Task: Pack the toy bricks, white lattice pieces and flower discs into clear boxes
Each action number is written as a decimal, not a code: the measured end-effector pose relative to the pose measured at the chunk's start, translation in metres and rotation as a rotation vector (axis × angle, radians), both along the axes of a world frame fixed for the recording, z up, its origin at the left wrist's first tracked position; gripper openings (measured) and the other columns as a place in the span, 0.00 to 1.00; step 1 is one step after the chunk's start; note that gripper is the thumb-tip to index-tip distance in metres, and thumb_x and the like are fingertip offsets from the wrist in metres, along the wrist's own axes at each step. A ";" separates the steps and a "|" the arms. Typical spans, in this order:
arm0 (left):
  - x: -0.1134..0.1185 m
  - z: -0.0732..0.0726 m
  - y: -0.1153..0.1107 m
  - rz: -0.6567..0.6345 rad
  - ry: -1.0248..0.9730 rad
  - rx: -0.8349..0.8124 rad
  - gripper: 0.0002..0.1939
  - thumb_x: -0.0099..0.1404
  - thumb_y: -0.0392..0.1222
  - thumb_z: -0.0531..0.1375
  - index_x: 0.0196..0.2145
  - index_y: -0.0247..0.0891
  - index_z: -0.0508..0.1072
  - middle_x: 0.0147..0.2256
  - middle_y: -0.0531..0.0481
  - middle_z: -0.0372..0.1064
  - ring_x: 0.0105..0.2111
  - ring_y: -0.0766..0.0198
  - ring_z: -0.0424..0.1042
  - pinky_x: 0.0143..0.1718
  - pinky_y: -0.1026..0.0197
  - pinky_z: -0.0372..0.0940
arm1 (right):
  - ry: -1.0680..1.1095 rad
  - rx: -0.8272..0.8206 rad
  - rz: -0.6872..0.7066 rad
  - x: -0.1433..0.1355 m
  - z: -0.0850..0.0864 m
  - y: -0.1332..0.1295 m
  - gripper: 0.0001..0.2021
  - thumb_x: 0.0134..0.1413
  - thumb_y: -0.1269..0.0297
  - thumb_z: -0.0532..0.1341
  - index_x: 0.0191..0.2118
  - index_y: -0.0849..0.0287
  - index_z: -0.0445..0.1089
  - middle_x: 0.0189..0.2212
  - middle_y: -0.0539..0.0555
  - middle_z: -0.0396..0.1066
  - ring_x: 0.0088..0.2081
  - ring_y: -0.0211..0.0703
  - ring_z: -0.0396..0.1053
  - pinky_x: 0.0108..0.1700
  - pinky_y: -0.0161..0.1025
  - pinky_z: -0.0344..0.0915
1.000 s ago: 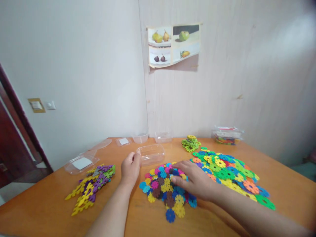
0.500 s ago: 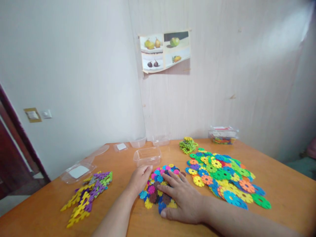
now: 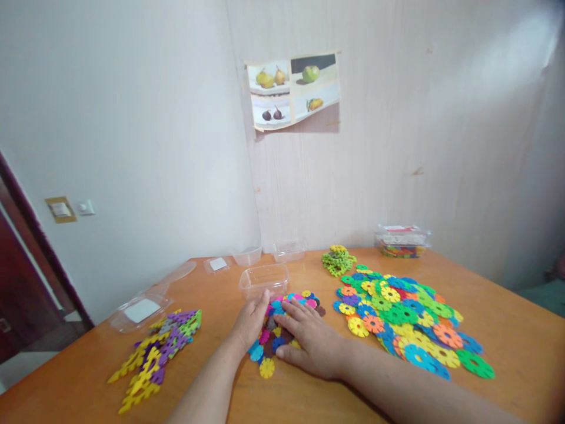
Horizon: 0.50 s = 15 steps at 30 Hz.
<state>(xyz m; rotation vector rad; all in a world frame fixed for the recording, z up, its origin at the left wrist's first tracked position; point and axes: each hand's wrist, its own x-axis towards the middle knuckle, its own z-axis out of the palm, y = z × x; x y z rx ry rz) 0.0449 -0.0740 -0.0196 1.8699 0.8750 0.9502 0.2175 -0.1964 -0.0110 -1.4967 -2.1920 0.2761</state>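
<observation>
A pile of small notched plastic discs [image 3: 267,367] in pink, blue, yellow and brown lies on the wooden table between my hands. My left hand [image 3: 252,323] stands on edge along the pile's left side, fingers stretched forward and thumb up. Over the right part of the pile my right hand [image 3: 312,344] rests palm down with its fingers extended, covering many discs. Just beyond the left fingertips is a clear plastic tub [image 3: 263,281].
Larger notched discs [image 3: 401,318] spread on the right. Yellow and purple interlocking pieces [image 3: 161,353] lie left, near a clear lid [image 3: 140,309]. Green pieces [image 3: 338,262] are stacked at the back. A filled clear box [image 3: 402,242] stands back right, against the wall.
My right hand has moved left and slightly forward across the pile, closer to my left hand. The pile between them looks narrower. My left hand has tilted more upright.
</observation>
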 end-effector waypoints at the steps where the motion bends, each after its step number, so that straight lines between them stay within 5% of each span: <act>1: 0.000 0.000 0.000 0.014 -0.002 -0.010 0.33 0.68 0.65 0.49 0.50 0.36 0.78 0.53 0.41 0.73 0.57 0.51 0.69 0.63 0.49 0.56 | 0.028 0.031 -0.011 0.002 0.002 0.000 0.32 0.60 0.46 0.59 0.66 0.50 0.60 0.69 0.60 0.51 0.69 0.61 0.47 0.66 0.59 0.47; 5: -0.002 -0.001 0.001 0.052 -0.005 -0.037 0.35 0.67 0.67 0.49 0.52 0.35 0.77 0.55 0.40 0.72 0.57 0.50 0.69 0.63 0.49 0.57 | 0.113 0.155 -0.135 0.019 0.011 -0.006 0.17 0.65 0.57 0.55 0.52 0.56 0.72 0.52 0.60 0.72 0.55 0.50 0.67 0.57 0.46 0.61; 9: -0.002 -0.001 0.001 0.045 0.002 -0.040 0.36 0.66 0.68 0.49 0.51 0.35 0.78 0.54 0.40 0.73 0.57 0.50 0.70 0.62 0.49 0.59 | 0.080 0.043 -0.250 0.032 0.017 -0.017 0.11 0.63 0.62 0.54 0.37 0.56 0.74 0.35 0.54 0.75 0.36 0.42 0.71 0.38 0.36 0.62; 15: -0.002 -0.001 0.001 0.036 -0.006 -0.047 0.37 0.65 0.69 0.49 0.50 0.34 0.78 0.54 0.39 0.73 0.58 0.49 0.68 0.62 0.49 0.58 | 0.067 0.000 -0.146 0.026 0.008 -0.015 0.08 0.57 0.66 0.58 0.41 0.54 0.73 0.37 0.52 0.76 0.37 0.41 0.71 0.37 0.33 0.60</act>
